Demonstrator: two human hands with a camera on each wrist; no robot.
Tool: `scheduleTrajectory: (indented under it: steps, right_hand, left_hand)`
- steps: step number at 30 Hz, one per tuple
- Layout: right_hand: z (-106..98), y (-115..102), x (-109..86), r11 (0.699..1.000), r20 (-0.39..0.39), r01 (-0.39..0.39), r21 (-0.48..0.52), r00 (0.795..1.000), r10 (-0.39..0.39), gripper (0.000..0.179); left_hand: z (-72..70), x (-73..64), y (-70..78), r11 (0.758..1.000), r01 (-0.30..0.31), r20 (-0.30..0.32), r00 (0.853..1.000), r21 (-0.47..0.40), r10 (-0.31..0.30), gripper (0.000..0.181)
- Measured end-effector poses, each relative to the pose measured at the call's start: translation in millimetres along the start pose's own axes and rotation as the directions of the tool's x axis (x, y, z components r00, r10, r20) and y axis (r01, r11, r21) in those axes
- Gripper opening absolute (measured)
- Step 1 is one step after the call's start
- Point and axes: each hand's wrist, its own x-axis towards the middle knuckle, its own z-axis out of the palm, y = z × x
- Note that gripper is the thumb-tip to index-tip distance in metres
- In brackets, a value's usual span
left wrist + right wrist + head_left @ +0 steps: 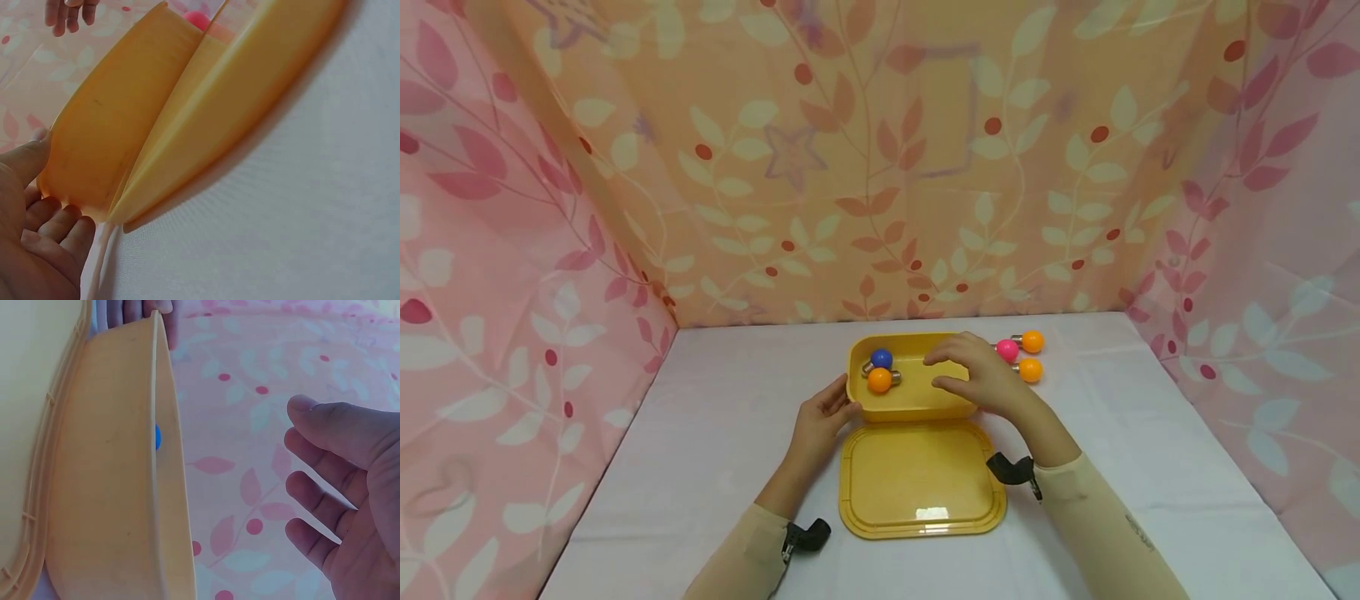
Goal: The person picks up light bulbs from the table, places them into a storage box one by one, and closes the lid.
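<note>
A yellow plastic container (917, 413) stands on the white cloth. My left hand (822, 421) grips its left end, the thumb at the rim and the fingers curled against the outer wall in the left wrist view. Inside, toward the left, lie a blue light bulb (882, 359) and an orange light bulb (879, 381), both with metal bases. Above the container's right part hovers my right hand (988, 375), its fingers loosely bent and apart. It holds nothing, as the right wrist view also shows.
Beyond the container's right end lie a pink bulb (1007, 351) and two orange bulbs (1033, 342). A yellow lid (922, 479) lies flat in front of the container. Patterned cloth walls (880, 233) enclose the table at the back and sides.
</note>
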Motion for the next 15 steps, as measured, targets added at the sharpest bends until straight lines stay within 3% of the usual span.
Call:
scheduleTrajectory:
  steps: [15]
  right_hand:
    - [-16.3,17.9,-15.1,0.998,-0.095,0.06,0.015,0.994,-0.058,0.036]
  left_hand:
    - [0.5,-1.3,1.3,1.0,-0.001,0.006,1.0,-0.008,0.002,0.063]
